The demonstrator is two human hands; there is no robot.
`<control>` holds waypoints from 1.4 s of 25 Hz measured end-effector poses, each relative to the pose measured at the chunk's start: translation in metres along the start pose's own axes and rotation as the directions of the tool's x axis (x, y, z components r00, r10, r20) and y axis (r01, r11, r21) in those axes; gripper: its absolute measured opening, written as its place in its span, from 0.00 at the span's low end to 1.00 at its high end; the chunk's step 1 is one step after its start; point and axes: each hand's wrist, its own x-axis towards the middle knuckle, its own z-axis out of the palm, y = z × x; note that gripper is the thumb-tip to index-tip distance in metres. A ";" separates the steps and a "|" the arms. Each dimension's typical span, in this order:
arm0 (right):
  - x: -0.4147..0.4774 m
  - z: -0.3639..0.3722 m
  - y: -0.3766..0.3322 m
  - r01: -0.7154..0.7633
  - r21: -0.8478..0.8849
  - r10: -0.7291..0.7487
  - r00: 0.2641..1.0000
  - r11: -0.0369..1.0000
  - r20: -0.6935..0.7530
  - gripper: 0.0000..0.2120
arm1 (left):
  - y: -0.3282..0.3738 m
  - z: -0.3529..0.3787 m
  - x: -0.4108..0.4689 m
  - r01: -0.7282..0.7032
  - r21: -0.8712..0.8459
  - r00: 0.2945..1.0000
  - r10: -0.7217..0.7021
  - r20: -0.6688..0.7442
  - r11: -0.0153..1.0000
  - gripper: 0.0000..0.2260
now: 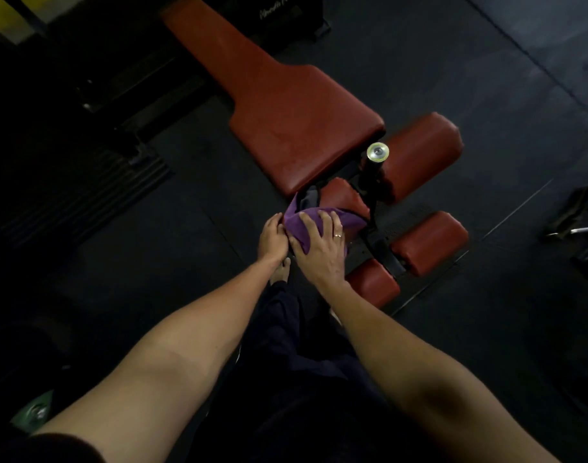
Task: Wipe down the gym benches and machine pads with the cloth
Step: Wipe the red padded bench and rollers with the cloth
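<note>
A long red padded bench (286, 105) runs from the top centre down to the middle. At its near end are several red roller pads: one upper right (423, 152), one lower right (429, 242), one near (374, 284) and a small one (342, 197) by the cloth. A purple cloth (302, 225) is draped over the left roller pad. My right hand (319, 245), with a ring, lies spread on top of the cloth. My left hand (272, 237) holds the cloth's left edge; its fingertips are hidden.
A metal post with a shiny cap (378, 152) stands between the pads. Black rubber floor (486, 61) surrounds the bench. Dark straps and a metal handle (576, 218) lie at the right edge. A dark machine frame (102, 105) sits to the left. My bare foot (281, 270) stands below my hands.
</note>
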 end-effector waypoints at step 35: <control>0.062 0.013 0.014 -0.260 -0.277 0.171 0.936 0.925 -0.309 0.21 | -0.007 -0.010 0.036 -0.188 0.107 0.973 0.171 0.153 0.976 0.18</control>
